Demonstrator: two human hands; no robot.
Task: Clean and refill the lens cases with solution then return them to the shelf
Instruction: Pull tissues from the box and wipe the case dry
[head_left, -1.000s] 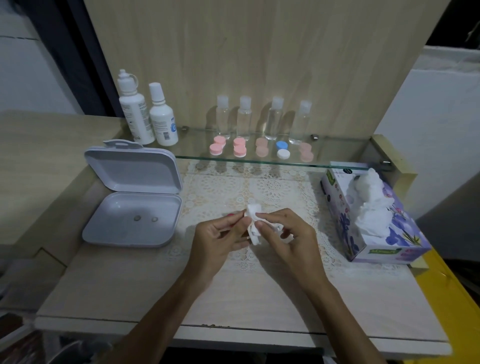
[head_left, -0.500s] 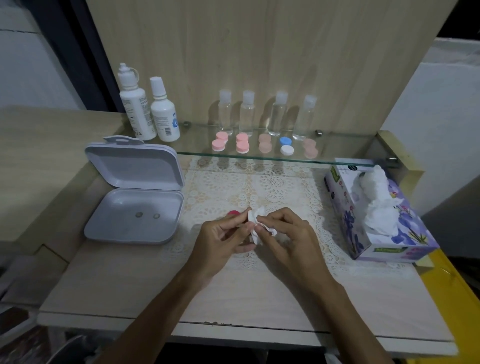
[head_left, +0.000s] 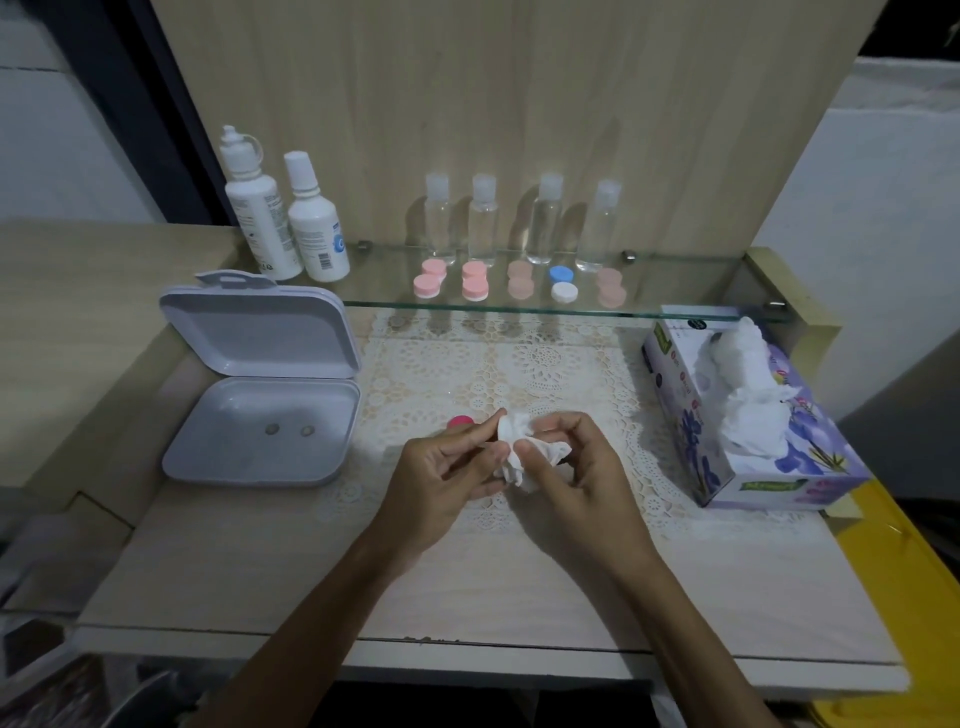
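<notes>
My left hand (head_left: 447, 467) pinches a small white lens case (head_left: 503, 430) by its edge, above the lace mat. My right hand (head_left: 582, 467) presses a crumpled white tissue (head_left: 524, 457) into that case. A pink cap (head_left: 460, 422) lies on the mat just behind my left fingers. On the glass shelf (head_left: 675, 306) stand several lens cases: pink ones (head_left: 428, 283), a blue and white one (head_left: 562, 283) and a pale pink one (head_left: 610, 288). Two white solution bottles (head_left: 291, 228) stand at the shelf's left end.
A white hinged box (head_left: 260, 384) lies open at the left, with two small round things in its tray. A tissue box (head_left: 748, 415) stands at the right. Several small clear bottles (head_left: 519, 218) line the back of the shelf. A wooden panel rises behind.
The tissue has been worked round inside the case, my fingers shifting on it. The pink cap behind my left hand has come into sight. The view has tilted a little.
</notes>
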